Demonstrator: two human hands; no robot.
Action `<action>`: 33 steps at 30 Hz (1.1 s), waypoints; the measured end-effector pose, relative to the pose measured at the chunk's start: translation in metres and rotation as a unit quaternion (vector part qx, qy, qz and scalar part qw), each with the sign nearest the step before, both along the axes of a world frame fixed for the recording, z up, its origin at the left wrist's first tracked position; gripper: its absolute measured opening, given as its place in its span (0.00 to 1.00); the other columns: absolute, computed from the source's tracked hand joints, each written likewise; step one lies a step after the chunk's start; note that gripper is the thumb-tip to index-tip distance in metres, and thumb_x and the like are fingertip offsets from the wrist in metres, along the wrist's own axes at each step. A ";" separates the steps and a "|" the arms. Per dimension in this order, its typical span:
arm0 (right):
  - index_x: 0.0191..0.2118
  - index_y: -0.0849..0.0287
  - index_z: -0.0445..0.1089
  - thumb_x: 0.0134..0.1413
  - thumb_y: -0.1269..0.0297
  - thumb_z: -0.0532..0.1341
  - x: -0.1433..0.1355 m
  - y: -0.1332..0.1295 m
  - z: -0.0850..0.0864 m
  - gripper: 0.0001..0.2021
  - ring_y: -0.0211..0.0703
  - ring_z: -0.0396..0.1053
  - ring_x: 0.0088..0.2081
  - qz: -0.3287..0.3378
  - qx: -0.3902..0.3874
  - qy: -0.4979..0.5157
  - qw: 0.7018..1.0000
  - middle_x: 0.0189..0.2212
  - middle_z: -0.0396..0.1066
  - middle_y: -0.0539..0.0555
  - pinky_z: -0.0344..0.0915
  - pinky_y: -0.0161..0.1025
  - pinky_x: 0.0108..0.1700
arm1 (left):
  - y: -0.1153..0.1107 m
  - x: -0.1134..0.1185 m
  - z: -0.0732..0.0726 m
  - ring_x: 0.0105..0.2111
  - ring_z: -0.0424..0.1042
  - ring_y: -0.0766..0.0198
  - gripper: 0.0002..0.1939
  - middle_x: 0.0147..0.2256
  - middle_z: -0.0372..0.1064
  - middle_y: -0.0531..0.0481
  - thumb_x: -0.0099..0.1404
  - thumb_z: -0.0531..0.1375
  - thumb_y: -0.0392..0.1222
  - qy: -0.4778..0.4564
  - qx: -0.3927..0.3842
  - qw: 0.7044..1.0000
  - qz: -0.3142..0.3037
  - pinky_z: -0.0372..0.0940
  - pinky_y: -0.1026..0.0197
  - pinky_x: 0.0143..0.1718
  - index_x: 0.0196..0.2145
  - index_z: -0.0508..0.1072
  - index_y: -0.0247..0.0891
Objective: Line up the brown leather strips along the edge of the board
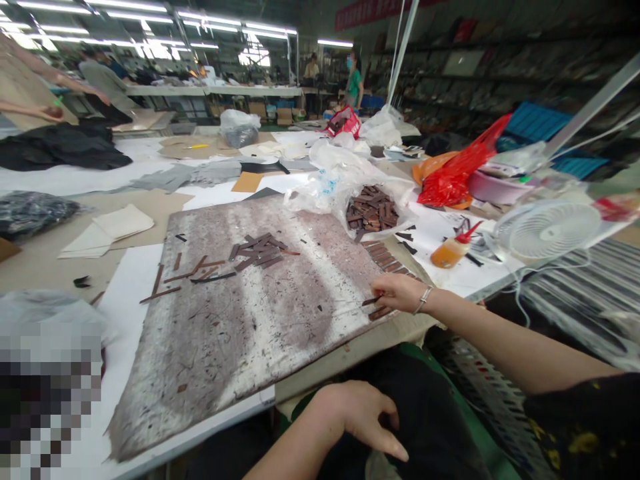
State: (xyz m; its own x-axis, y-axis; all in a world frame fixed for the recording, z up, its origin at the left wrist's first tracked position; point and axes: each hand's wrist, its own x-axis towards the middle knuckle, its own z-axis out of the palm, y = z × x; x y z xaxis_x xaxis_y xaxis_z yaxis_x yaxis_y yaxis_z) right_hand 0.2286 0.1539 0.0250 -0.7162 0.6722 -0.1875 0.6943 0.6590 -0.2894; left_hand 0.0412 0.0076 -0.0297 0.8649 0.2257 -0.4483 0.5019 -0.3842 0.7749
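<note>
My right hand (397,292), with a bracelet at the wrist, is at the board's right edge, its fingers pinched on a small dark strip (371,301). Beside it, brown strips (383,257) lie in a row along that edge. The stained board (280,313) bears a pile of dark strips (260,249) and some scattered thin brown strips (197,268). Low in the view, my left hand (367,417) rests over my lap with its fingers apart, holding nothing. A plastic bag of brown pieces (373,208) lies open at the board's far right corner.
An orange glue bottle (450,252) and a white fan (549,230) stand to the right. Behind them is a red bag (453,179). Pale sheets (113,230) and black cloth (60,150) lie on the left. Other people stand beyond, one at the far left.
</note>
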 end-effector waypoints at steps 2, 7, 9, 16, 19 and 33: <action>0.32 0.59 0.66 0.49 0.65 0.60 0.003 -0.005 0.002 0.04 0.38 0.62 0.30 -0.023 -0.027 0.026 0.999 0.27 0.66 0.50 0.54 0.33 0.32 | 0.000 0.000 0.000 0.37 0.73 0.55 0.29 0.38 0.74 0.48 0.50 0.59 0.66 0.001 -0.001 1.000 0.002 0.65 0.59 0.36 0.44 0.73 0.45; 0.34 0.57 0.69 0.43 0.69 0.64 0.004 -0.016 -0.004 0.08 0.40 0.64 0.32 0.004 -0.048 -0.030 0.998 0.29 0.67 0.50 0.56 0.33 0.33 | -0.001 0.002 -0.003 0.38 0.73 0.53 0.31 0.38 0.74 0.47 0.50 0.58 0.67 0.007 0.010 1.000 -0.002 0.65 0.57 0.38 0.44 0.73 0.44; 0.33 0.58 0.70 0.43 0.69 0.64 0.003 -0.018 -0.009 0.07 0.42 0.65 0.36 0.002 -0.026 -0.048 0.999 0.32 0.67 0.52 0.57 0.34 0.36 | -0.001 0.004 -0.006 0.37 0.73 0.52 0.33 0.38 0.74 0.46 0.49 0.57 0.69 0.016 0.014 1.000 -0.015 0.65 0.56 0.37 0.45 0.73 0.44; 0.33 0.58 0.68 0.41 0.69 0.63 0.005 -0.014 -0.018 0.09 0.44 0.64 0.37 0.012 -0.008 -0.051 0.999 0.34 0.65 0.53 0.58 0.35 0.37 | 0.001 0.006 -0.025 0.34 0.73 0.55 0.30 0.37 0.74 0.47 0.53 0.57 0.65 -0.003 0.015 0.999 -0.050 0.64 0.60 0.31 0.45 0.74 0.42; 0.32 0.58 0.66 0.42 0.73 0.59 0.005 -0.020 -0.015 0.07 0.44 0.64 0.38 0.041 0.013 -0.060 0.997 0.33 0.66 0.53 0.58 0.36 0.38 | 0.000 0.004 -0.027 0.30 0.73 0.58 0.28 0.35 0.75 0.48 0.53 0.58 0.62 -0.007 0.018 0.998 -0.055 0.64 0.62 0.29 0.44 0.74 0.41; 0.53 0.63 0.62 0.54 0.68 0.55 0.005 0.088 0.051 0.19 0.51 0.63 0.47 -0.155 0.351 0.055 0.922 0.48 0.61 0.64 0.63 0.43 0.45 | -0.011 0.003 -0.026 0.25 0.70 0.61 0.17 0.30 0.73 0.51 0.52 0.61 0.55 0.006 0.028 0.997 0.075 0.62 0.62 0.26 0.38 0.76 0.48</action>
State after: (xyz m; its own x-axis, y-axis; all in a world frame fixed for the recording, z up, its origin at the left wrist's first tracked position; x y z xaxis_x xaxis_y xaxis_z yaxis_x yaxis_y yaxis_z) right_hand 0.2339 0.2417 0.0755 -0.4584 0.7754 0.4343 0.8723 0.4861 0.0530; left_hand 0.0445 -0.0033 -0.0562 0.8143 0.3767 -0.4417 0.5661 -0.3472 0.7476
